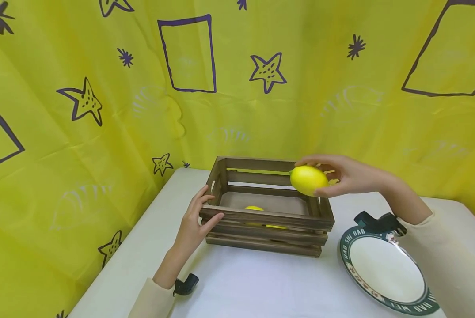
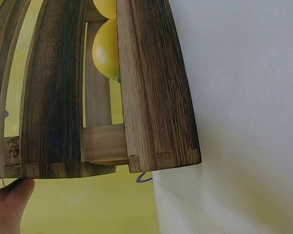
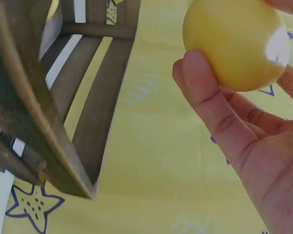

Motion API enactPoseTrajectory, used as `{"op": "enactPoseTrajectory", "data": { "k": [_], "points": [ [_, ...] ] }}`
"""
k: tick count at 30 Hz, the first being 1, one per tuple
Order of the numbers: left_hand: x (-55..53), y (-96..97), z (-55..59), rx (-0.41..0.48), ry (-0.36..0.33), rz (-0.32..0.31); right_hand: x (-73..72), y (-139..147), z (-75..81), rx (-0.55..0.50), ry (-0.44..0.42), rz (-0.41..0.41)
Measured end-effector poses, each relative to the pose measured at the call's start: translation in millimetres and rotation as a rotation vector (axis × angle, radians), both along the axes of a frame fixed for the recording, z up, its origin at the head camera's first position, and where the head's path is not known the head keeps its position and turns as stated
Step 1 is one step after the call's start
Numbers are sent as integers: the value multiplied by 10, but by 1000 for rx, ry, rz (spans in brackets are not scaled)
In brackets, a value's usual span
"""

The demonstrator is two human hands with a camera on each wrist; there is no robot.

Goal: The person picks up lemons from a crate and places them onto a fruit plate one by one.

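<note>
A yellow lemon (image 1: pixel 309 180) with a small green tip is held in my right hand (image 1: pixel 340 174), thumb below and fingers behind it. It is raised over the right end of a brown slatted wooden crate (image 1: pixel 261 216). Close up in the right wrist view, the lemon (image 3: pixel 234 44) sits between thumb and fingers beside the crate wall (image 3: pixel 83 97). At the crate's front left corner my left hand (image 1: pixel 193 218) grips it, thumb at the front top slat and fingers at the left end. Lemons (image 1: pixel 254 207) lie inside; one lemon (image 2: pixel 106 51) shows between slats in the left wrist view.
A round white plate (image 1: pixel 384 265) with a green lettered rim lies right of the crate, partly under my right sleeve. The white tabletop (image 1: pixel 253 282) extends in front. Behind stands a yellow curtain (image 1: pixel 237 115) with stars and frames drawn on it.
</note>
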State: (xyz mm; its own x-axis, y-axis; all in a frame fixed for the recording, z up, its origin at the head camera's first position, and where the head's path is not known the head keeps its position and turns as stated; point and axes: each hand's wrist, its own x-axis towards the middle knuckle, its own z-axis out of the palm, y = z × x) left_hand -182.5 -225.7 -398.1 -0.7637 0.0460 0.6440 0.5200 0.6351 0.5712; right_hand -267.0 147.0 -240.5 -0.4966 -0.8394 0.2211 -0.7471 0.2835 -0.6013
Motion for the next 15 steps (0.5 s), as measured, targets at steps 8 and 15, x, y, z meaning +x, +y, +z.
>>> {"op": "enactPoseTrajectory", "data": {
  "k": [8, 15],
  "points": [
    [-18, 7, -7, -3, 6, 2, 119, 259, -37, -28, 47, -56],
    [4, 13, -7, 10, 2, -2, 215, 475, -100, -58, 59, -87]
  ]
}}
